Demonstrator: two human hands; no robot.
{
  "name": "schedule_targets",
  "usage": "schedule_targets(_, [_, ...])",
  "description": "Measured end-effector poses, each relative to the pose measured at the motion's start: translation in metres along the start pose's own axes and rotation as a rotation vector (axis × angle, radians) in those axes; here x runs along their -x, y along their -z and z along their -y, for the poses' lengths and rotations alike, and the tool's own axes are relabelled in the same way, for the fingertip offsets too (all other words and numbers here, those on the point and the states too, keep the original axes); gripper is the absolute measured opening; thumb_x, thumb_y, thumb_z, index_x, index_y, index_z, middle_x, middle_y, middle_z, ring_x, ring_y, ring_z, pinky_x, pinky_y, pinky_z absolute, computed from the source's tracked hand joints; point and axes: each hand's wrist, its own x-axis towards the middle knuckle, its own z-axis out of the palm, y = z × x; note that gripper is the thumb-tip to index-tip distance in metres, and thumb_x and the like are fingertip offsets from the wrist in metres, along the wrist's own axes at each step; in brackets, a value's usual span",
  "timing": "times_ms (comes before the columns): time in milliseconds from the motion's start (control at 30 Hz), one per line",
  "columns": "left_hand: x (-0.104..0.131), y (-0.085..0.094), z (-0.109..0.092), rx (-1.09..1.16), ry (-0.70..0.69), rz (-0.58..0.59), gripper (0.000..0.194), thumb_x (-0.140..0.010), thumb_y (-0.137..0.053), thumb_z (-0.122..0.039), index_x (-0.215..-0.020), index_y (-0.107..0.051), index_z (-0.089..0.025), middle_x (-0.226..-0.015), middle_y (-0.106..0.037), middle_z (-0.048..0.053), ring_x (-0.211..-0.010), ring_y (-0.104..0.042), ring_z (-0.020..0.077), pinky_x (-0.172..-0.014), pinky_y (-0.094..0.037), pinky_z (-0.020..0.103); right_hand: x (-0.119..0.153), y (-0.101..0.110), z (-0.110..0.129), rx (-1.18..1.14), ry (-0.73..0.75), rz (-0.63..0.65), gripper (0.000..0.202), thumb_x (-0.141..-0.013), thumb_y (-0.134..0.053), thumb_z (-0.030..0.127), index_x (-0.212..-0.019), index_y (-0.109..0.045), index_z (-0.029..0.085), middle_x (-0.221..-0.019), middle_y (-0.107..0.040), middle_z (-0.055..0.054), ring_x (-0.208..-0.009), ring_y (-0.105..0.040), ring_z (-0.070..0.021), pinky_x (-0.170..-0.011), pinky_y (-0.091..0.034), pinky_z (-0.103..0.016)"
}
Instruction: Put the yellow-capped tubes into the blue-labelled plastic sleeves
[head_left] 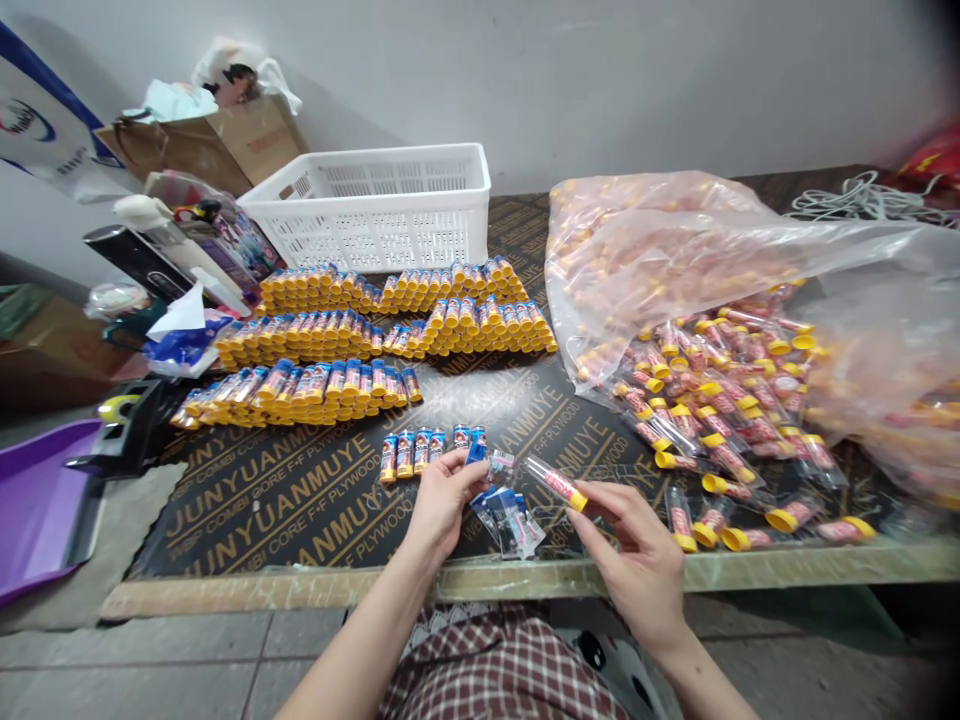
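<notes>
My right hand pinches a clear plastic tube by its yellow cap; red-and-white print shows on the tube. In my left hand, fingertips are closed on a small blue-and-clear packet. Below that hand lies a small pile of similar packets on the tabletop. Just beyond my left fingers, several blue-wrapped tubes with yellow ends stand or lie in a short row. Right of my right hand, loose yellow-capped tubes lie near the table's front edge.
Stacked rows of blue-and-yellow tubes fill the left middle, before a white plastic basket. A large clear bag spills yellow-capped tubes at right. A tape dispenser and purple dustpan are at left.
</notes>
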Motion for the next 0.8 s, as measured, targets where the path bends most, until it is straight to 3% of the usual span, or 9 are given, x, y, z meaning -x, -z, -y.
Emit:
schedule_targets(267, [-0.002, 0.0, 0.001, 0.099, 0.02, -0.137, 0.034, -0.046, -0.086, -0.037, -0.06, -0.067, -0.012, -0.056, -0.063, 0.0, -0.052, -0.055, 0.0077, -0.054, -0.045, 0.02, 0.001, -0.005, 0.005, 0.02, 0.078, -0.018, 0.028, -0.08, -0.062, 0.012, -0.105, -0.065, 0.025, -0.097, -0.064, -0.006, -0.089, -0.062, -0.0207, -0.078, -0.053, -0.036])
schedule_targets(467, [-0.002, 0.0, 0.003, 0.11, 0.026, -0.165, 0.034, -0.045, -0.086, -0.036, -0.06, -0.067, -0.012, -0.054, -0.063, 0.0, -0.051, -0.056, 0.0086, -0.053, -0.045, 0.02, 0.001, -0.008, 0.009, 0.028, 0.138, -0.016, 0.036, -0.079, -0.062, 0.007, -0.109, -0.064, 0.026, -0.098, -0.065, -0.005, -0.091, -0.062, -0.0205, -0.079, -0.052, -0.035])
schedule_targets(600, [0.003, -0.006, 0.006, 0.11, 0.006, -0.139, 0.034, -0.051, -0.084, -0.039, -0.06, -0.067, -0.011, -0.057, -0.064, 0.0, -0.054, -0.056, 0.0085, -0.055, -0.046, 0.02, 0.002, -0.012, 0.009, 0.014, 0.163, 0.041, 0.036, -0.079, -0.061, 0.007, -0.109, -0.065, 0.026, -0.098, -0.065, -0.005, -0.09, -0.063, -0.0199, -0.079, -0.053, -0.035])
schedule_targets(800, [0.012, -0.013, 0.006, 0.11, -0.006, -0.015, 0.027, -0.059, -0.081, -0.03, -0.075, -0.067, -0.012, -0.071, -0.067, 0.001, -0.064, -0.06, 0.0101, -0.064, -0.05, 0.023, 0.007, -0.019, 0.005, -0.089, 0.054, 0.199, 0.034, -0.086, -0.053, 0.01, -0.112, -0.064, 0.028, -0.106, -0.062, -0.006, -0.098, -0.061, -0.0194, -0.083, -0.053, -0.034])
